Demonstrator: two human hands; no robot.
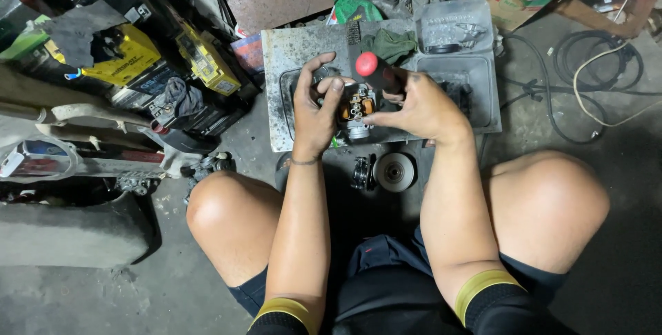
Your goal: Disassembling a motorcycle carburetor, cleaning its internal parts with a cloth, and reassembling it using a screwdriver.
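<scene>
Carburetor (355, 111) sits between both hands above the grey tray (289, 52), its brass internals exposed, so I judge it already opened. My left hand (314, 111) clasps its side, fingers curled around the body. My right hand (420, 107) grips a red-handled screwdriver (372, 69), tip down into the part. Loose round parts (393, 171) lie on the floor, so reassembly looks outstanding.

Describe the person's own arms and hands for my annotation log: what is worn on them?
Both forearms are bare. The left hand has a thin dark band at the wrist. The right hand wears nothing visible. No gloves or sleeves.
</scene>
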